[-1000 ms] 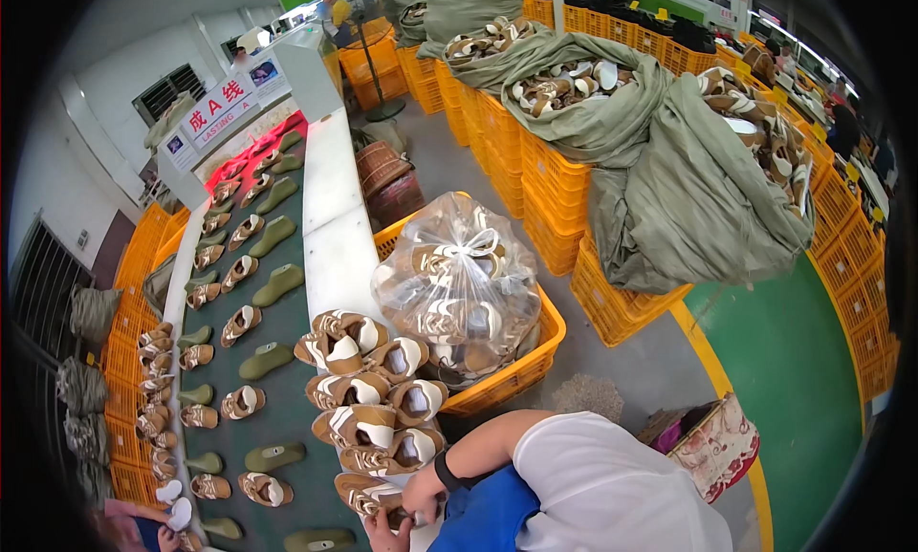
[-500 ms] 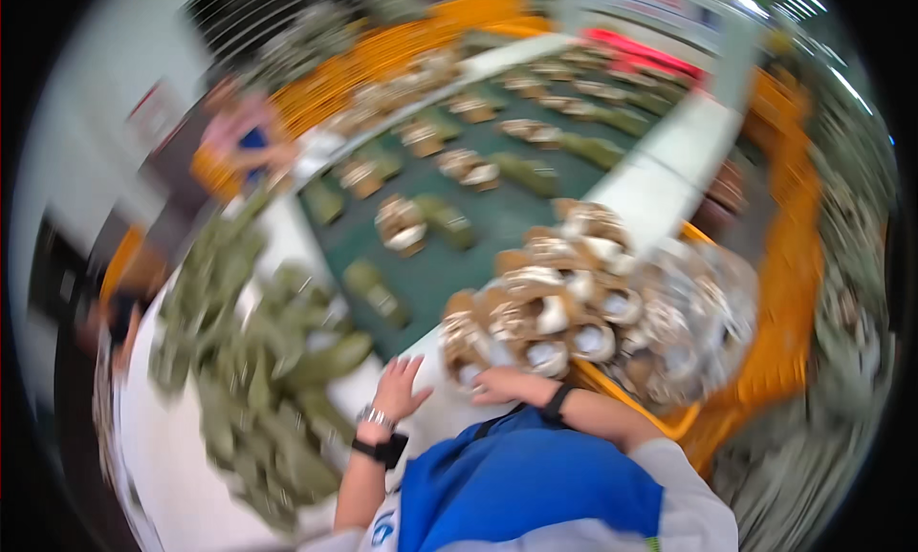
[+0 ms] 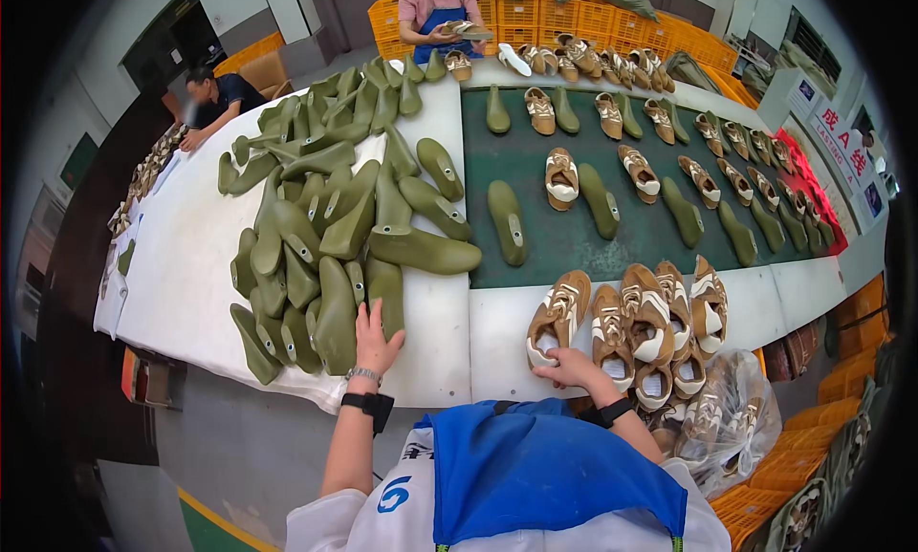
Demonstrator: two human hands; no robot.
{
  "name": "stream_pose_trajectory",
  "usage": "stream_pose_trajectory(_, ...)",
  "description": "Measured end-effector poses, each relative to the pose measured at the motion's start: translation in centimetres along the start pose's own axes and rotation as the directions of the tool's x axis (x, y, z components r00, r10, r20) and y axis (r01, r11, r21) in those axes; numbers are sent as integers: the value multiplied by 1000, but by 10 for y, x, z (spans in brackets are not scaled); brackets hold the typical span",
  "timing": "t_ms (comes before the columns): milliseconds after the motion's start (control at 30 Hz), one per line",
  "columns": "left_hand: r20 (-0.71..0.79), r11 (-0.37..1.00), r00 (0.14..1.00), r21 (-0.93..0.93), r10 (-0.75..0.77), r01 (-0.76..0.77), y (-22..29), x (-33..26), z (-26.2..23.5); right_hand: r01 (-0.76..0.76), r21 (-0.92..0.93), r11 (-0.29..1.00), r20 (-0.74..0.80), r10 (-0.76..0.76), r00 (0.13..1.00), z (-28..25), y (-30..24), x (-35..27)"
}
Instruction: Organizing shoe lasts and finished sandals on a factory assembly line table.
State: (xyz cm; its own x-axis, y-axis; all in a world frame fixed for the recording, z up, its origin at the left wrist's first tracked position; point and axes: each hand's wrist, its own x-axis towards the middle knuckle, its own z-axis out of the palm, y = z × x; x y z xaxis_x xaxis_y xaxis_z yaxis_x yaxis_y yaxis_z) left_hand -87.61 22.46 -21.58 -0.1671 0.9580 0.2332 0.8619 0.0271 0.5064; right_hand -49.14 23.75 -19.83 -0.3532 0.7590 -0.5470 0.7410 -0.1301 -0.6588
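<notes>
My left hand [image 3: 379,340] lies at the near edge of a heap of green shoe lasts [image 3: 325,208]. Its fingers are apart, with the tips against an upright green last [image 3: 385,292]. At the heel of a brown and white sneaker [image 3: 564,308], my right hand [image 3: 572,368] has its fingers closed on the collar. The sneaker stands at the left of a cluster of similar sneakers [image 3: 648,313] on the white tabletop [image 3: 435,361]. White paper stuffing shows inside the sneaker openings.
Beyond lies a dark green belt [image 3: 612,256] with rows of sneakers and lasts. A clear plastic bag of shoes [image 3: 732,418] sits at the right, near orange crates [image 3: 794,456]. Across the table, a person in a blue apron [image 3: 445,26] holds a shoe. Another person [image 3: 215,103] leans at the left.
My view has swung and steadied, bringing the last heap nearer the middle. My hands have moved apart, the left to the lasts and the right onto a sneaker's heel.
</notes>
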Motion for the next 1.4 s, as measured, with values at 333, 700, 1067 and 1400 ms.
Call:
stream_pose_trajectory(333,241,965,964,259,-110,45,27,4,-14,-15,-23,1000,-43,14,999,5,2,0)
stream_pose_trajectory(700,521,897,832,253,190,-363,25,213,26,105,-221,970,-147,-139,979,21,34,14)
stream_pose_trajectory(1067,439,683,801,436,407,-586,112,116,36,57,-5,998,-145,-57,988,14,18,4)
stream_pose_trajectory(1400,347,872,843,119,412,-475,118,56,5,131,-184,974,-207,-168,964,17,24,2)
